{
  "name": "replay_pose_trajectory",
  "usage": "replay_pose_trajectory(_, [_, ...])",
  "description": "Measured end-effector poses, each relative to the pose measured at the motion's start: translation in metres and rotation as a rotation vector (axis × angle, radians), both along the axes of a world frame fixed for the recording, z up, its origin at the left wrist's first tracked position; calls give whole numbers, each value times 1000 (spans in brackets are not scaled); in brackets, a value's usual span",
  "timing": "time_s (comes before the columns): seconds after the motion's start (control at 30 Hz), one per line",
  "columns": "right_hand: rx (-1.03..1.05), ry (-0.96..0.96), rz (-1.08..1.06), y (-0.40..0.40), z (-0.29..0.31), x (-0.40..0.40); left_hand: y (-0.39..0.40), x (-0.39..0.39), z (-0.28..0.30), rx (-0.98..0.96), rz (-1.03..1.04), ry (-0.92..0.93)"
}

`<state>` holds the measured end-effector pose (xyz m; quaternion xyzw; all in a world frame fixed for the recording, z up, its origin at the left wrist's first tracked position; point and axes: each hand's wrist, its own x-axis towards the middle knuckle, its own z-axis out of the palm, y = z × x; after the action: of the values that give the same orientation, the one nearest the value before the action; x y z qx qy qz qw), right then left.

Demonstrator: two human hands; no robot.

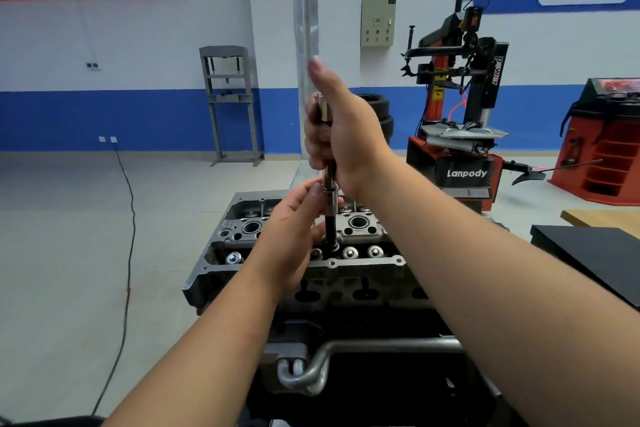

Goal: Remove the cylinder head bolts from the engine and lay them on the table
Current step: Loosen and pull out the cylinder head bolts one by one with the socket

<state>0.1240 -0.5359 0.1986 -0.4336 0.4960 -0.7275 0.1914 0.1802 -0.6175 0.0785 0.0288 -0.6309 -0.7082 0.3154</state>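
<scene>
Right hand [341, 135], frame centre, fists the upright socket driver [329, 180]; left hand [294, 236] pinches its socket over the cylinder head [367, 267] bolt hole. Driver should stay vertical, bolt lifted straight.

Car workshop: tyre changer [460, 107], engine [346, 274].

- engine stand [363, 367]: dark frame under the cylinder head [311, 288], head sits directly on top
- black table [595, 253] by the stand's right edge, wooden tabletop [602, 217] behind its far edge
- grey floor [69, 253]: black cable [128, 253] lies along it, left of stand
</scene>
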Motion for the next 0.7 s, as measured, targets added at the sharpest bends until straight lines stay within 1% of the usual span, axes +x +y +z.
replay_pose_trajectory(0.07, [36,20,76,3,3,-5,0,2,0,-4,-6,-9])
replay_pose_trajectory(0.13, [55,9,54,4,4,-3,1,1,1,-2,2,-5])
replay_pose_trajectory(0.17, [62,19,-19,3,4,-1,1,0,0,6,14,3])
replay_pose_trajectory(0.23, [57,67,-243,-1,3,6,3,-2,1,13,64,26])
replay_pose_trajectory(0.27, [29,65,-324,-2,2,9,4,-3,1,10,96,31])
replay_pose_trajectory(0.3, [-7,34,-349,-4,2,11,4,-3,1,1,117,31])
replay_pose_trajectory(0.33, [-40,1,-330,-5,2,12,4,-3,1,-8,127,28])
replay_pose_trajectory(0.4, [-61,-26,-204,-6,2,9,2,-2,0,-18,112,6])
replay_pose_trajectory(0.5, [4,-24,45,-1,4,1,0,-1,-2,-41,53,-42])
replay_pose_trajectory(0.53, [19,2,92,1,4,-1,0,-1,-2,-63,37,-58])
replay_pose_trajectory(0.57, [23,31,112,3,3,-2,0,-1,-2,-84,26,-63])
replay_pose_trajectory(0.63, [15,58,67,3,2,-1,-1,-1,-1,-89,27,-43])
replay_pose_trajectory(0.7, [-13,66,-93,0,-1,6,1,-2,0,-64,49,-18])
